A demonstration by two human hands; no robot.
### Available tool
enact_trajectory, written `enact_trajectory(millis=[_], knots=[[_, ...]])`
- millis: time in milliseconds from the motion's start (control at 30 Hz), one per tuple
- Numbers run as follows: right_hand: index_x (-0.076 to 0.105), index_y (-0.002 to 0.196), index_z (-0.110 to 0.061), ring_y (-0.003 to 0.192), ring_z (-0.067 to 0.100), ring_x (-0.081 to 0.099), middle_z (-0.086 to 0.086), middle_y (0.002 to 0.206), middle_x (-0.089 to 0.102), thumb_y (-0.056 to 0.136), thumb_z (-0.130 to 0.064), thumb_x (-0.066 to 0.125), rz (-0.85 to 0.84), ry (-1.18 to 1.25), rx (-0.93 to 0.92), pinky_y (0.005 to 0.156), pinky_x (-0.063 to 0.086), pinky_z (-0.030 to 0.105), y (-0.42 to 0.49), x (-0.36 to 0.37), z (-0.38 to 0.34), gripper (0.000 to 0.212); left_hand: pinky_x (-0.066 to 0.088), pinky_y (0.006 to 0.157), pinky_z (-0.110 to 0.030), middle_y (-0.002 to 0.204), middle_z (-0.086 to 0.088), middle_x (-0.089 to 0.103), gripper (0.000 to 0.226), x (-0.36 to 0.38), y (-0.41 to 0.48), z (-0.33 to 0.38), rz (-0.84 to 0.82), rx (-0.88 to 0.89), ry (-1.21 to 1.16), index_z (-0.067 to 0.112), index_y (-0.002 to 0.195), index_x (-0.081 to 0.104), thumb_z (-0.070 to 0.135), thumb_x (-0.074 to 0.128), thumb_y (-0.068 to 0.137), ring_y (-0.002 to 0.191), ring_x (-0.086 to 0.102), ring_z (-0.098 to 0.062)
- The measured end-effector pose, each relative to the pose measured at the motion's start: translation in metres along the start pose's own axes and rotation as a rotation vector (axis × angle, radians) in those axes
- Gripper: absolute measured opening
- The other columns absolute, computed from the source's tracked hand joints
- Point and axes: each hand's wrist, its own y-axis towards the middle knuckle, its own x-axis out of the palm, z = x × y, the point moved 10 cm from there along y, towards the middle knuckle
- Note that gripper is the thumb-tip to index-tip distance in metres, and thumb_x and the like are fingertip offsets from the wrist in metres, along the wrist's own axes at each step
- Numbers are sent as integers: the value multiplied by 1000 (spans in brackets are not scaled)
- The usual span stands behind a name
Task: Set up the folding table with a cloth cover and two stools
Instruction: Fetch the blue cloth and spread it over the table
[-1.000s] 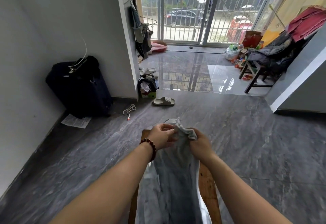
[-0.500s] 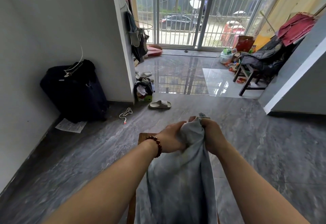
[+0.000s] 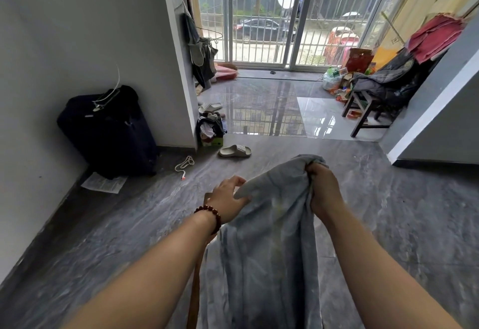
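1 vertical cloth [image 3: 272, 245] gripped: left hand [image 3: 228, 200], right hand [image 3: 324, 191].

The cloth [image 3: 267, 238] hangs at 12 o'clock, held between your left hand [image 3: 228, 199] and right hand [image 3: 324, 188], over the table [image 3: 194, 289]. At 10 o'clock the suitcase [image 3: 108, 131] stands against the wall, with a paper [image 3: 103, 185] before it. A slipper [image 3: 235, 151] lies beyond your hands, and a stool [image 3: 363, 111] stands at 2 o'clock.

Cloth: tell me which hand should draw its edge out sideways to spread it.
Left, probably. The right hand grips the cloth at its bunched top as anchor; the left hand sits at its free edge, fingers loosely curled, free to pull outward.
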Motion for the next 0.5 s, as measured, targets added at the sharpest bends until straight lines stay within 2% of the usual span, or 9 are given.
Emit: enact_trajectory(millis=[67,133,267,333,400,433,500], knots=[[67,84,-9,84,23,60,10,87,66,86,-1,39,-54,4,19,80,47,33,-3,9,4,30,44,97,-33,125,4,55,29,6,-1,-2,-54,-20,-100,31,111,52,35,65,85,115,50,-11],[66,81,-8,81,22,60,8,82,66,86,1,36,-116,17,52,79,47,31,-6,18,10,31,41,90,-23,128,5,53,37,9,-6,5,-82,-1,-172,31,116,49,26,68,85,112,48,-6],[57,55,-11,60,16,52,1,55,57,79,2,34,-226,26,98,61,43,28,-12,30,19,36,39,95,-21,143,8,37,66,11,-9,21,-114,93,-182,37,136,38,15,70,82,125,43,-13],[51,45,-15,51,14,46,0,51,49,79,2,31,-360,45,145,54,41,26,-18,43,24,43,41,98,-19,142,11,39,65,20,-10,30,-198,124,-182,36,136,41,11,67,82,126,44,-10],[45,40,-16,43,12,42,0,47,44,82,6,22,-466,101,206,49,41,24,-26,53,27,53,39,95,-11,139,11,43,58,30,-11,39,-268,153,-95,24,135,48,2,60,83,124,44,-7],[44,40,-16,41,12,42,0,46,43,82,6,22,-493,132,224,47,42,22,-27,56,27,53,39,95,-13,136,9,46,54,35,-10,42,-291,169,-14,20,133,50,2,60,83,123,45,-8],[45,39,-15,40,12,44,1,45,43,75,1,33,-499,157,218,46,43,19,-27,57,24,42,40,100,-27,126,6,55,45,46,-9,41,-330,164,62,23,124,56,16,66,81,116,50,-14]])
